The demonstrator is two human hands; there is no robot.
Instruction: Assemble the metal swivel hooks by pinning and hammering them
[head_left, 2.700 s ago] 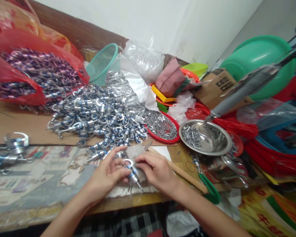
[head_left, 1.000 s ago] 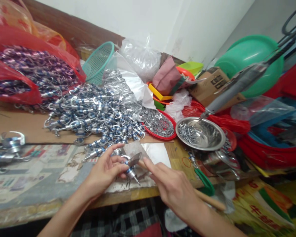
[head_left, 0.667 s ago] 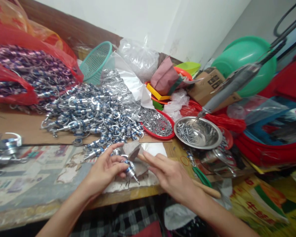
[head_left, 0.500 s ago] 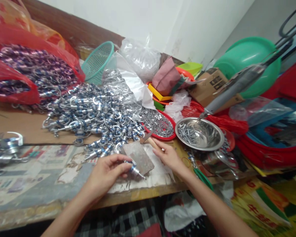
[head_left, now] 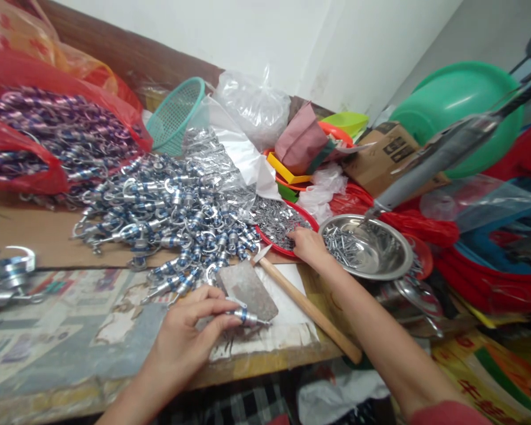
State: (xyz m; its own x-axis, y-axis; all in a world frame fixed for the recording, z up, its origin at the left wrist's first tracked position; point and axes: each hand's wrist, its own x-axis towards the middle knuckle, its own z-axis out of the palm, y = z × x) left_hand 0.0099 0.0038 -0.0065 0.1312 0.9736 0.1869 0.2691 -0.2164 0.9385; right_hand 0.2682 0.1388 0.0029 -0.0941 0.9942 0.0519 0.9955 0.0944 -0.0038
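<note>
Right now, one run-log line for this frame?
left hand: pinches blue-banded silver metal clasp | right hand: fingers in red plastic tray of small metal bits | wooden-handled hammer: on table

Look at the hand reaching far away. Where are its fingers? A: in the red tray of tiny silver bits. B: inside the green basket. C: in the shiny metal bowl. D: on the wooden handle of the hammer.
A: the right hand has its fingertips on the small silver pieces in the red tray, beside the metal bowl, while the hammer lies untouched on the table.
</note>
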